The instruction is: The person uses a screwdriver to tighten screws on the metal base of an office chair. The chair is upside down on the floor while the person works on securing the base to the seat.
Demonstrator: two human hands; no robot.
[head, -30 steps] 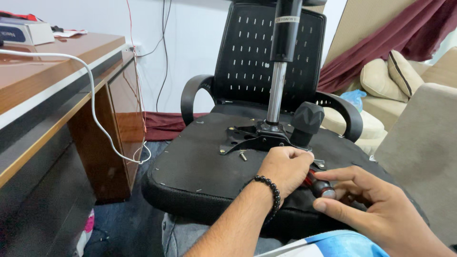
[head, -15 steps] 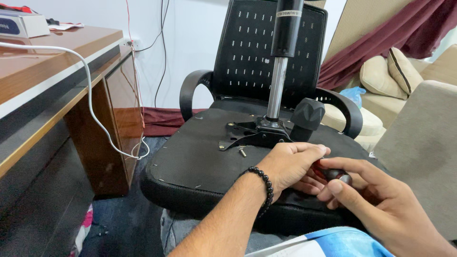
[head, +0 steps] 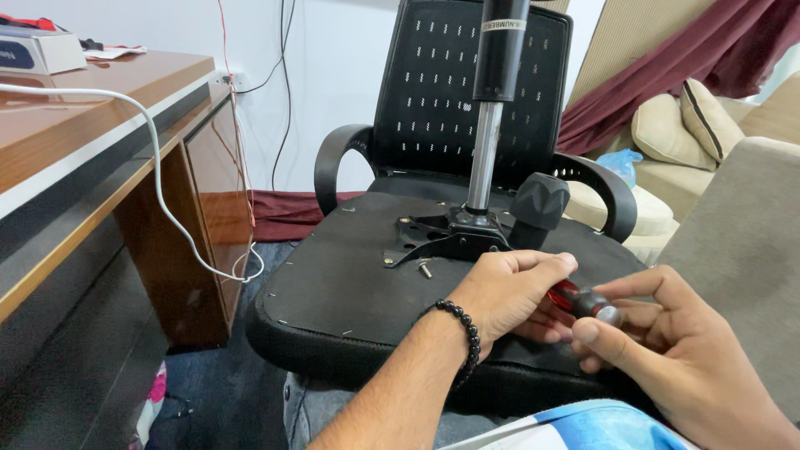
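Left hand (head: 508, 292) now curled around red screwdriver (head: 575, 298) shaft; right hand (head: 683, 350) has slid back, fingertips pinching its dark handle cap. Tool over upturned chair seat (head: 350, 275), regripped; loose screw (head: 426, 269) near mounting plate (head: 442, 237).

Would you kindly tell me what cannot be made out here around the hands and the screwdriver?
Head view only:
- Screwdriver: shaft and tip hidden behind the left hand.
- Right hand: wrist cut off by the frame's edge.
- Loose screw on the chair seat underside: too small to tell its type.
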